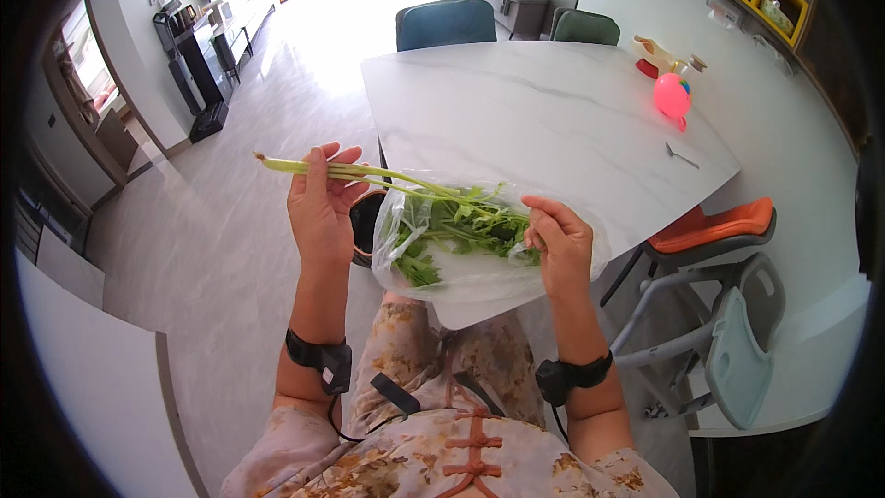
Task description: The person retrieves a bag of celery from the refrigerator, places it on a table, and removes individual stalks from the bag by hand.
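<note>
My left hand (323, 200) is closed round the pale stalks of a celery plant (377, 171), its root end sticking out to the left. The leafy part (477, 211) stretches right across a clear plastic bag (397, 228) spread on the near corner of the table. More green leaves (418, 266) lie in or under the film; I cannot tell which. At the right end of the leaves is my right hand (561, 238), thumb and fingers pinched together. Whether it grips a leaf tip or the bag's film is hidden by the fingers.
The white marble-patterned table (484, 104) bears a pink balloon (672, 95), a glass jar (693, 66) and a small fork (682, 155). A dark bin (366, 221) stands below its left edge. An orange seat (719, 228) and a grey child's high chair (740, 339) are at right.
</note>
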Motion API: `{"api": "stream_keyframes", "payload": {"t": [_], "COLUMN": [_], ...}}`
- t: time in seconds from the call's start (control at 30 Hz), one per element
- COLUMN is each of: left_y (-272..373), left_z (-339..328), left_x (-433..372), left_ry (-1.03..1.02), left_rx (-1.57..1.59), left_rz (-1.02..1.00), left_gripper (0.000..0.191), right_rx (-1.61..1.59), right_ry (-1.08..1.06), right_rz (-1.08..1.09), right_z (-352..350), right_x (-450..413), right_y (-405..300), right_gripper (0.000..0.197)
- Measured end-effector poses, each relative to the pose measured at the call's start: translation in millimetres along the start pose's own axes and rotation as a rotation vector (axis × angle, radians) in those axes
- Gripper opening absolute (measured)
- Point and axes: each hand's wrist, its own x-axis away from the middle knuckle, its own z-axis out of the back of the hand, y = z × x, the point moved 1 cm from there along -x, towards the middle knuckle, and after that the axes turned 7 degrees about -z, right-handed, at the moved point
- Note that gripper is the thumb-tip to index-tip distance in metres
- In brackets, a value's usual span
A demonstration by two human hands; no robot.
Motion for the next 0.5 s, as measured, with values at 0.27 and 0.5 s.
{"api": "stream_keyframes", "payload": {"t": [0.27,0.5], "left_y": [-11,-12], "left_z": [-1,-4], "left_x": [4,11], "left_ry": [0.022,0.056], "left_rx": [0.053,0.015], "left_rz": [0.008,0.042], "left_gripper": [0.024,0.023], "right_rx": [0.227,0.758], "right_ry": [-0.078,0.082], "right_rz": [0.040,0.731], "right_z": [-34,-56], "right_x": [23,0], "right_y": [12,13], "right_gripper": [0.016,0.009]}}
